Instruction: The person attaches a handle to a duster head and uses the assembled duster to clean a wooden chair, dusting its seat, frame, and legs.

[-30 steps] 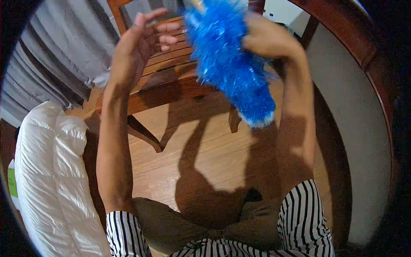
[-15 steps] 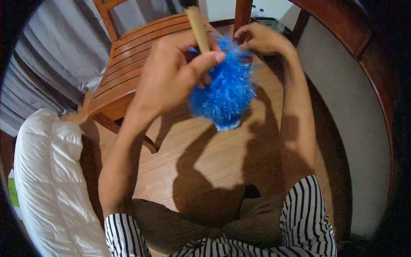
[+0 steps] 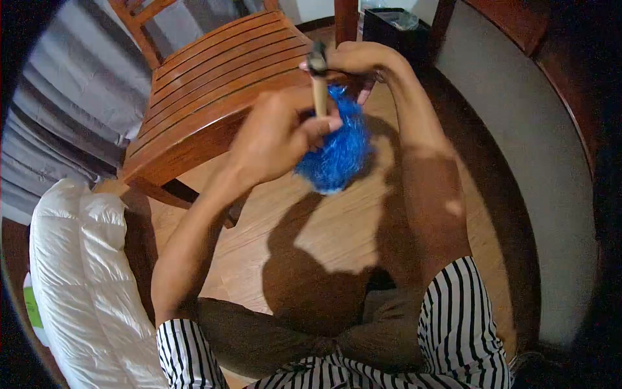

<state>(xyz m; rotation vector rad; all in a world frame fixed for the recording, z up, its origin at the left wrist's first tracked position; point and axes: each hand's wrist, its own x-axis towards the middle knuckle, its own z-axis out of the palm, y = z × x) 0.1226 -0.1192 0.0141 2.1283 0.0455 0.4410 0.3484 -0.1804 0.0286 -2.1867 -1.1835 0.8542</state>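
My left hand is closed round a tan, wood-coloured handle that stands roughly upright and has a dark end at its top. Below and beside these fingers hangs a shaggy bundle of shiny blue strands, blurred, with a whitish bit at its lower tip. Whether the bundle is joined to the handle I cannot tell. My right hand is bent over from the right, close to the dark end and above the blue strands. Its fingers are partly hidden and smeared, so their grip is unclear.
A slatted wooden chair stands ahead to the left, before grey curtains. A folded white quilt is at my left. A black bin stands at the back, beside dark wooden furniture on the right. Below is wood floor.
The handle has turned more upright and its dark end has come into full view. My right hand has moved left, up to that end. The blue bundle has shifted slightly left.
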